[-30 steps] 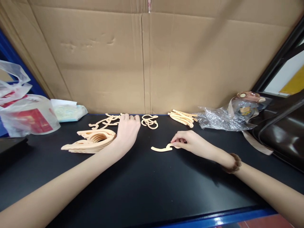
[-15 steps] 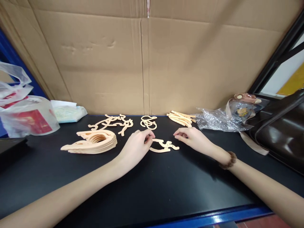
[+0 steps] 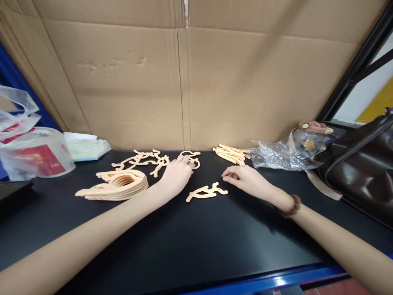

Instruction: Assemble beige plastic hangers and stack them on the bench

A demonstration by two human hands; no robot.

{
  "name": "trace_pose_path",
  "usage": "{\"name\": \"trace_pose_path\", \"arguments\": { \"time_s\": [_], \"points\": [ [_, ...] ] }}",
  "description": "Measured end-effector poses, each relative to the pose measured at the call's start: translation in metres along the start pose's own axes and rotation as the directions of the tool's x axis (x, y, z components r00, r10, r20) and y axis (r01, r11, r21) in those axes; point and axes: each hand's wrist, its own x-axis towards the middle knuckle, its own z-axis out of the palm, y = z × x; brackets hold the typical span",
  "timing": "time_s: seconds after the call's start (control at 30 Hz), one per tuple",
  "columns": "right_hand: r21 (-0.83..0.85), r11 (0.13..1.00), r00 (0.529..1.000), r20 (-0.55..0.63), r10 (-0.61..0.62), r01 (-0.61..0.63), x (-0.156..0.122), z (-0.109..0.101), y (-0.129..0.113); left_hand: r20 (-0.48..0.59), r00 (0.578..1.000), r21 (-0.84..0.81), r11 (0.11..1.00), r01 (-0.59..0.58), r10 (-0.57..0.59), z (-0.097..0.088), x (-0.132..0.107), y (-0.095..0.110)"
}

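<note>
On the black table (image 3: pixel 196 237) lies a flat, pale wooden cut-out (image 3: pixel 205 191) made of curved pieces, and neither hand touches it. My left hand (image 3: pixel 177 174) reaches past it toward the back, its fingers stretched onto a small heap of looped wooden pieces (image 3: pixel 193 157). Just right of the cut-out rests my right hand (image 3: pixel 245 180), with its fingers loosely bent and nothing in them; a brown bead bracelet (image 3: pixel 290 206) is on that wrist. Left of my left hand are several thin curly wooden pieces (image 3: pixel 141 159) and a stack of curved wooden shapes (image 3: pixel 115 185).
A bundle of wooden strips (image 3: pixel 231 153) lies at the back beside crumpled clear plastic (image 3: pixel 279 155) and a small bottle (image 3: pixel 310 137). A dark bag (image 3: pixel 362 164) fills the right side. A white plastic bag (image 3: pixel 33 155) and a tissue pack (image 3: pixel 84 145) sit at the left. A cardboard wall (image 3: pixel 184 82) stands behind.
My left hand took a curly piece from the back, brought it to the curved piece under my right hand, then went back to the looped pieces. My right hand let go of the cut-out.
</note>
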Motion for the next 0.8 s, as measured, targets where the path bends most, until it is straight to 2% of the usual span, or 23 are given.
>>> {"name": "trace_pose_path", "arguments": {
  "time_s": [0.13,0.3,0.43,0.53,0.6,0.7,0.8],
  "points": [
    [-0.012,1.000,1.000,-0.008,-0.008,0.008,0.000,0.000,0.002,0.041,0.995,0.016,0.996,-0.087,0.087,0.007,0.016,-0.008],
    [-0.022,1.000,1.000,0.001,-0.006,0.006,0.001,-0.002,0.003,0.020,0.983,0.028,0.983,-0.182,0.182,0.002,0.016,-0.005],
    [-0.075,0.996,0.996,-0.083,0.039,-0.045,0.005,-0.010,0.018,-0.032,0.980,0.040,0.980,-0.196,0.197,-0.006,0.001,0.001],
    [-0.232,0.966,0.973,-0.224,0.058,-0.111,0.010,-0.017,0.038,-0.094,0.970,-0.002,0.974,-0.225,0.224,-0.010,-0.017,0.006],
    [-0.356,0.914,0.945,-0.317,0.074,-0.192,0.013,-0.021,0.051,-0.122,0.966,-0.057,0.970,-0.236,0.227,-0.011,-0.029,0.009],
    [-0.422,0.856,0.919,-0.369,0.139,-0.299,0.016,-0.022,0.067,-0.114,0.961,-0.078,0.962,-0.262,0.252,-0.012,-0.040,0.014],
    [-0.428,0.840,0.912,-0.372,0.173,-0.333,0.019,-0.019,0.074,-0.092,0.951,-0.110,0.947,-0.303,0.294,-0.013,-0.043,0.018]
  ]
}}
